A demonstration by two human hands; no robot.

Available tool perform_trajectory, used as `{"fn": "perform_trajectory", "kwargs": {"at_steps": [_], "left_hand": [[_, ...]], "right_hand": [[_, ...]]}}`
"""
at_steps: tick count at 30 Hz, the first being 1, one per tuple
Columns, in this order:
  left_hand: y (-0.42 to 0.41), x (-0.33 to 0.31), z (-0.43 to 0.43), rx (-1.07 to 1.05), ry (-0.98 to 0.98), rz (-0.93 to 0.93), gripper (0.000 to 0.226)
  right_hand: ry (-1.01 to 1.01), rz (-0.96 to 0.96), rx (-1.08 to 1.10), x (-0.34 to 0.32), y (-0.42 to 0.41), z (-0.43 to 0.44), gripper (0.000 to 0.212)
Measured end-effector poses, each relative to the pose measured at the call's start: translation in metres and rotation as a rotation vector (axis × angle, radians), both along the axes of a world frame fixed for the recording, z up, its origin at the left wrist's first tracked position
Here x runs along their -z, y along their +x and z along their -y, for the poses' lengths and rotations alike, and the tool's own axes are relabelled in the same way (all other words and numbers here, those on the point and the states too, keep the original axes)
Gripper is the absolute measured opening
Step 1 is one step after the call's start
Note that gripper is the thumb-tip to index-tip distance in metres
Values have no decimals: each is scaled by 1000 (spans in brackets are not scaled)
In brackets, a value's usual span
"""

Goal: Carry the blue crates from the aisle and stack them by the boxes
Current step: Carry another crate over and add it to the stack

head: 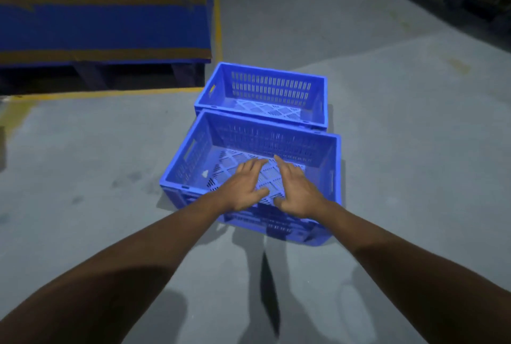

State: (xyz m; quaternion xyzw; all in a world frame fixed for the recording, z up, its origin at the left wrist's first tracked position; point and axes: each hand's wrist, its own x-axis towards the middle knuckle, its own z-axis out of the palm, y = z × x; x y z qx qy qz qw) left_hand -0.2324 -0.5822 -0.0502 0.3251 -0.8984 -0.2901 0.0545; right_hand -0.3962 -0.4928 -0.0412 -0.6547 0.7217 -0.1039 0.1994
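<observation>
Near crate: a blue perforated plastic crate (193, 155) sits on the grey concrete floor (83, 164) at the centre of the view, open side up, nothing inside, a handle slot in its left wall
Far crate: a second blue crate (271, 89) of the same kind stands just beyond the near one, their long walls side by side and touching or nearly so; also with nothing in it
Stacking: the two crates stand next to each other on the floor, neither on top of the other
Left hand: the left hand (243, 183) reaches out over the near rim of the near crate, palm down, fingers spread and apart, gripping nothing
Right hand: the right hand (297, 191) hovers just right of the left one over the same crate, fingers loosely extended, holding nothing; whether either hand touches the rim is unclear
Cardboard box: a large brown box (105, 6) with a blue band and printed handling symbols stands far left on a dark pallet (96, 75)
Floor line: a yellow painted line (110, 93) runs along the pallet's near edge and up its right side, just left of the far crate
</observation>
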Motion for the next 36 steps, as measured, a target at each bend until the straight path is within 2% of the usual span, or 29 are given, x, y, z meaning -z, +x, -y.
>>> {"fn": "perform_trajectory", "kwargs": {"at_steps": [2, 4, 6, 8, 9, 12, 16, 22, 26, 30, 36], "left_hand": [[-4, 32, -7, 41, 90, 124, 96], [-11, 62, -13, 72, 34, 270, 102], [-23, 80, -10, 97, -98, 411, 98], [-33, 86, -4, 110, -170, 506, 83], [-37, 86, -2, 116, -193, 546, 72], [-48, 82, -2, 109, -245, 668, 39], [-49, 80, -10, 53, -284, 685, 24], [-46, 79, -19, -1, -338, 672, 18], [-38, 70, -36, 42, -317, 675, 22], [-28, 28, -60, 98, -235, 683, 22], [-18, -122, -82, 158, -149, 704, 23]], "right_hand": [[97, -11, -26, 28, -2, -1, 110], [189, -17, -32, 58, -3, -2, 111], [263, -88, -32, 78, -2, -2, 93], [288, -215, -26, 85, 0, -1, 56], [305, -261, -20, 86, 2, 1, 47], [336, -288, 26, 85, 3, 3, 38], [316, -314, 49, 85, 6, 2, 32], [256, -368, 73, 85, 11, -5, 30], [243, -359, 103, 75, 22, -27, 28], [293, -307, 113, 30, 34, -56, 29], [321, -266, 92, -120, 42, -83, 25]]}}
